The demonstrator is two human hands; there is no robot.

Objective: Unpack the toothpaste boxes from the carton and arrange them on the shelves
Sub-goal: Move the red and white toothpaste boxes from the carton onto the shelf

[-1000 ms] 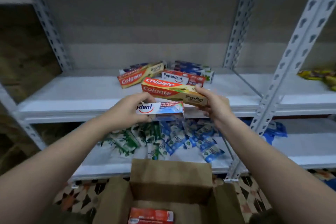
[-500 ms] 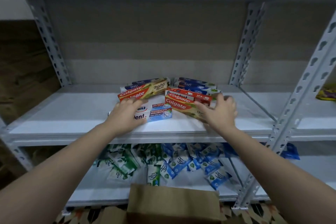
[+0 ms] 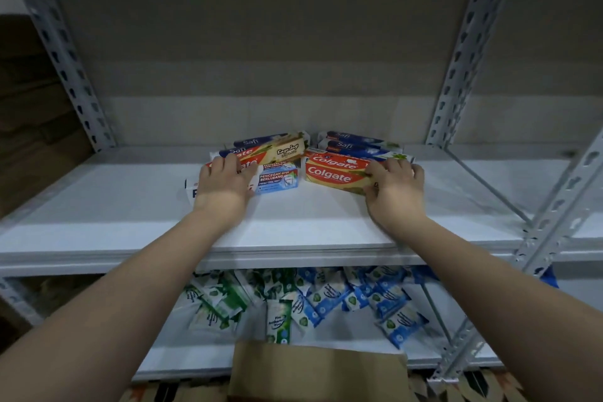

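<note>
Toothpaste boxes lie grouped mid-shelf. A Pepsodent box is pressed flat under the left hand; a Colgate box is apparently gripped by the right hand. Both should be slid square against their stacks, edges aligned, before being released.

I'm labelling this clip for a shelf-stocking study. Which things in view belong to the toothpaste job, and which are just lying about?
Part of the job:
- blue-and-white Pepsodent box under the left hand
- red-and-gold Colgate box under the right hand
- dark blue Safi boxes behind
- white metal shelf
- brown cardboard carton

Just lying about:
- green and blue sachets on the lower shelf
</note>
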